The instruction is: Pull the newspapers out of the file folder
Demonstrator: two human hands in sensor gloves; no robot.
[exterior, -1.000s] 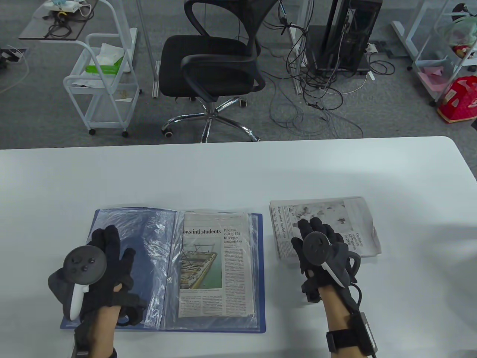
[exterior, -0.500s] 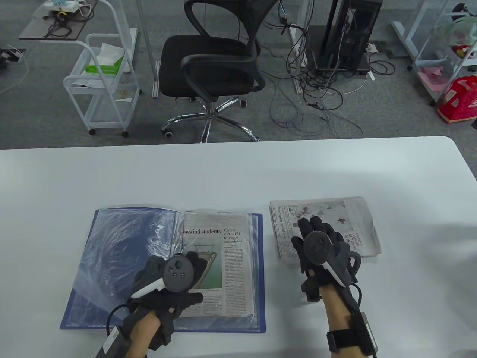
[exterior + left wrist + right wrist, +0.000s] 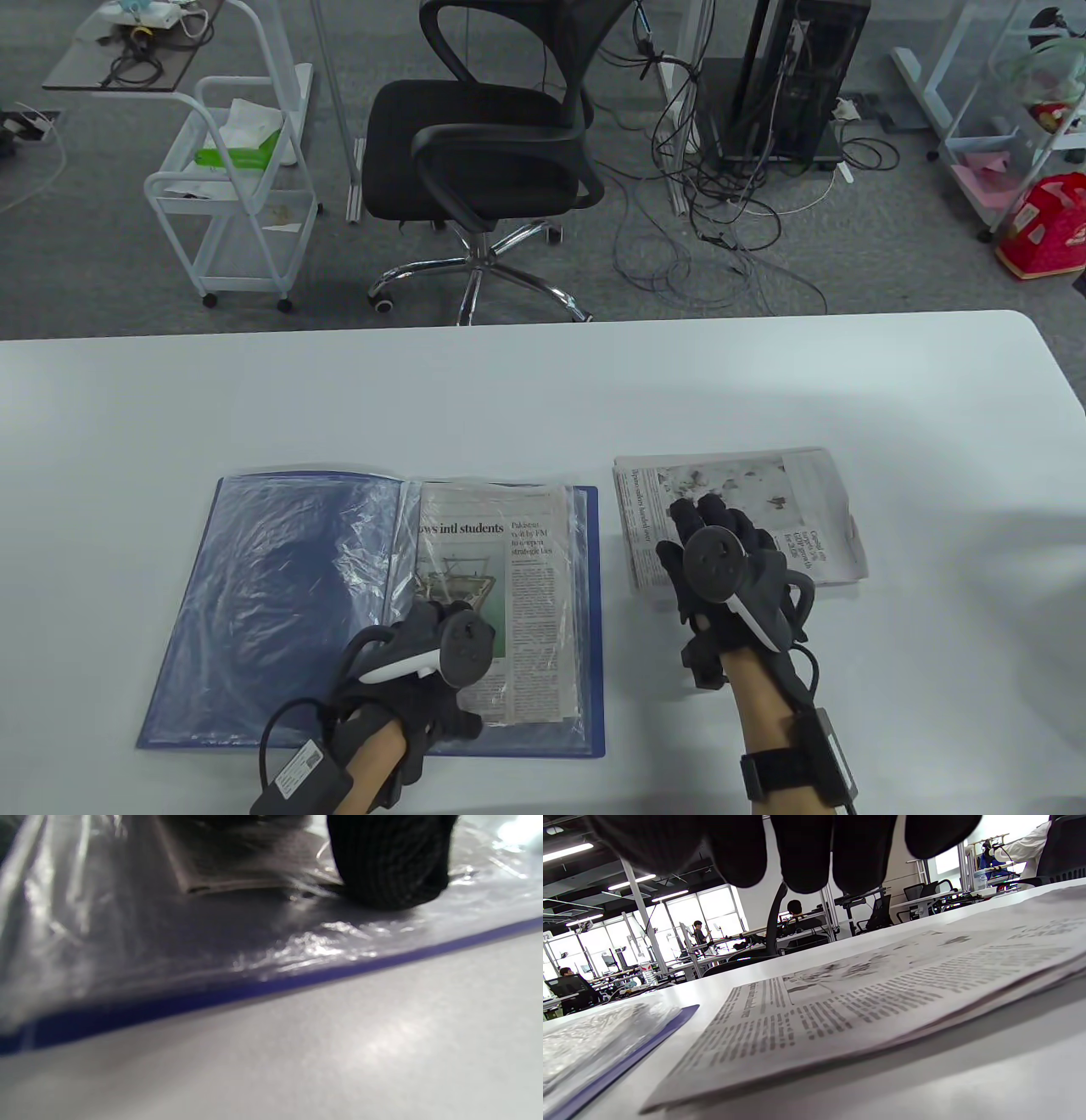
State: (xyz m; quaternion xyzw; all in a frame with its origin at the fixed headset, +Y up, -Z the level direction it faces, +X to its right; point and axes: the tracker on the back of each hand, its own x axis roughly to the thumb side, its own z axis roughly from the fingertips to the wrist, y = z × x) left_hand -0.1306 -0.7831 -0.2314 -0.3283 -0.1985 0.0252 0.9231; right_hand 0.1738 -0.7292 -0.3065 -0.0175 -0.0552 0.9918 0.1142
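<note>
Table view: blue folder (image 3: 254, 594) lying open on white table (image 3: 509, 399), newspaper (image 3: 501, 594) in right sleeve, left hand (image 3: 433, 671) resting on it, grip unclear; loose newspaper (image 3: 806, 501) just beside, under flat right hand (image 3: 721, 560) | Left wrist: fingertip (image 3: 388, 861) pressing plastic sleeve (image 3: 127, 955) | Right wrist: fingers (image 3: 801, 853) extended, hovering above print.

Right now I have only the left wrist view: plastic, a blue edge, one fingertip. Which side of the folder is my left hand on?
Observer: The left hand sits on the right page of the folder, at its near end, over a sleeved newspaper.
Operator: Where is the other hand?
Observer: The right hand is spread over a second newspaper, on the table right of the folder.
Operator: Anything in the left sleeve?
Observer: No paper shows in the left sleeve; only blue cover through the plastic.
</note>
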